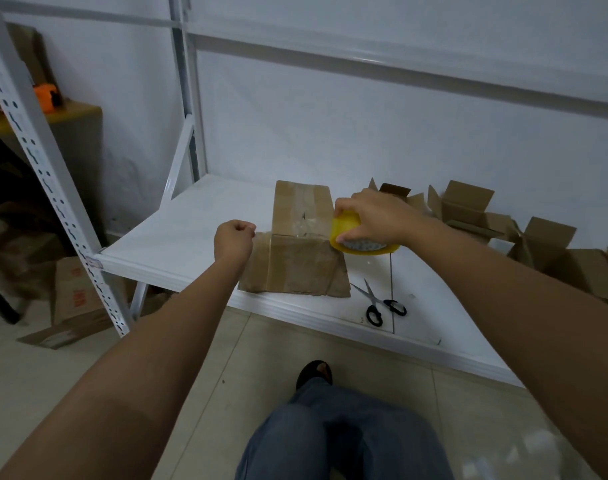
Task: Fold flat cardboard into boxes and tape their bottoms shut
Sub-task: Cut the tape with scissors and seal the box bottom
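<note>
Knees (340,441), unlabelled box (302,244), yellow tape roll (351,237)

Both bare forearms stretched forward from the bottom corners, converging toward the middle. Left hand (234,240) at the end of a straight wrist, back of the hand up, fingers curled tight with thumb and fingertips pinched together at its right edge; whatever sits in the pinch too thin to make out. Right hand (375,216) a little farther forward and to the right, palm down, wrist slightly bent, fingers curled over and gripping from above. Knees in grey trousers low in the middle, one dark shoe beyond them.
</note>
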`<act>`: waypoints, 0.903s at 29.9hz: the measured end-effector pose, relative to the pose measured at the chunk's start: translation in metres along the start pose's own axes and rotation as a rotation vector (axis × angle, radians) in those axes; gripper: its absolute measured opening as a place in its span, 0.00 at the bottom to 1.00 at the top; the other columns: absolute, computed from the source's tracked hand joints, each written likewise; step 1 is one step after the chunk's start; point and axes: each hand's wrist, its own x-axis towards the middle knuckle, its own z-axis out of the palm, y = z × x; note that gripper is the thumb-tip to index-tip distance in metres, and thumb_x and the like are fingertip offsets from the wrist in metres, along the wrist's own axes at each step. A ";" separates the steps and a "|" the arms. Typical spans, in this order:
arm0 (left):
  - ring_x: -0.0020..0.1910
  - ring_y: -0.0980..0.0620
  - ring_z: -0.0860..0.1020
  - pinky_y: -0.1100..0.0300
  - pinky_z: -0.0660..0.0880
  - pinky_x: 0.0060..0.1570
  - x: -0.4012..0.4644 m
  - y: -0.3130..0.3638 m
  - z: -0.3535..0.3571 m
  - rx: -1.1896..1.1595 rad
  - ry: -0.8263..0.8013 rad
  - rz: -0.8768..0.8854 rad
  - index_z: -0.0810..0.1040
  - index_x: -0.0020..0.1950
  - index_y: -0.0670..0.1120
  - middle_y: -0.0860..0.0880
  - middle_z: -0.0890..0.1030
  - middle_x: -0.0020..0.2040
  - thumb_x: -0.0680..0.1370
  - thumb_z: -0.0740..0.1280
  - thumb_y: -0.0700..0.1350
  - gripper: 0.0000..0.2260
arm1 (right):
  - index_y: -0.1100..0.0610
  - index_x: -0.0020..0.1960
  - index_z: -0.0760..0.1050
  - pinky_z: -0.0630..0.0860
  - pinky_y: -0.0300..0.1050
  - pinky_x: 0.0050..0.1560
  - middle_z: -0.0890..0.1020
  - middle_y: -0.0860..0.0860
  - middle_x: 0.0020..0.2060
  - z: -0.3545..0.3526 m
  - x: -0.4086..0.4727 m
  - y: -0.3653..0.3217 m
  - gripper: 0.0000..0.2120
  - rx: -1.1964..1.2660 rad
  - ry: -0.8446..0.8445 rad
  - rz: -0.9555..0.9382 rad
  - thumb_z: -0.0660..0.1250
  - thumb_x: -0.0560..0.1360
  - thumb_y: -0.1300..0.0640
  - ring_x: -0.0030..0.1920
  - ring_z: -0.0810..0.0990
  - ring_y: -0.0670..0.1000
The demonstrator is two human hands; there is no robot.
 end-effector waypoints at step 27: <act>0.75 0.46 0.60 0.49 0.54 0.74 -0.012 -0.035 0.038 0.069 -0.120 0.030 0.62 0.75 0.45 0.44 0.63 0.75 0.83 0.43 0.57 0.26 | 0.51 0.60 0.69 0.70 0.45 0.43 0.76 0.53 0.53 0.010 0.032 0.002 0.22 0.204 -0.076 0.042 0.69 0.72 0.41 0.49 0.71 0.51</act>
